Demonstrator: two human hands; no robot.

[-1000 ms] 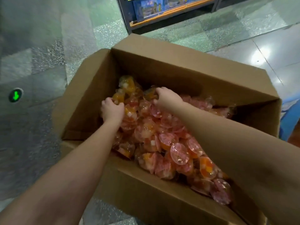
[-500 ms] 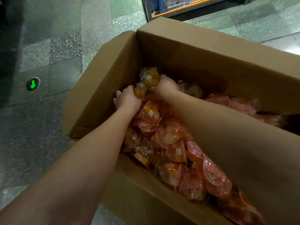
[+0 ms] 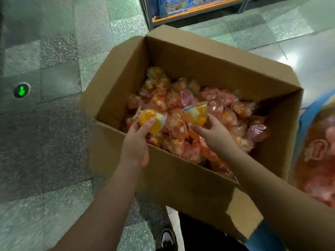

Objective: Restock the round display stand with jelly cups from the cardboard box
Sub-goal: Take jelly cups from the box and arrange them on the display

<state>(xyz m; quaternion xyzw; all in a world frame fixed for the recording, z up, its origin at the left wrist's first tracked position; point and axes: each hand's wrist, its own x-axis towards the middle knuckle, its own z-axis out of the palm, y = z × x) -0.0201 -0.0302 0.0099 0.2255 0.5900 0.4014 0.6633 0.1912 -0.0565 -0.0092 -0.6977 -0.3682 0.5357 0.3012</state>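
1. Floor: speckled green-grey tiles, wide open all along the left of the box, small green arrow light set in it well out left.
2. Box: open cardboard, flaps up, sitting dead centre. Left flap leans outward; near wall runs across under both wrists. Right edge sits just beside the stand.
3. Stand: only a blurry slice at the right border, blue rim on top, reddish cups inside. Tight gap there.
4. Shelf: top edge, beyond the far flap, strip of floor between.
5. Cups: pile of red and orange ones heaped in the box, below the rim.
6. Left hand: over the near-left corner, fingers curled round an orange cup, lifted off the pile.
7. Right hand: mid-box, thumb and fingers wrapped under a second cup, tilted, also up off the pile.
8. Shoe: black, at the bottom edge under the box.
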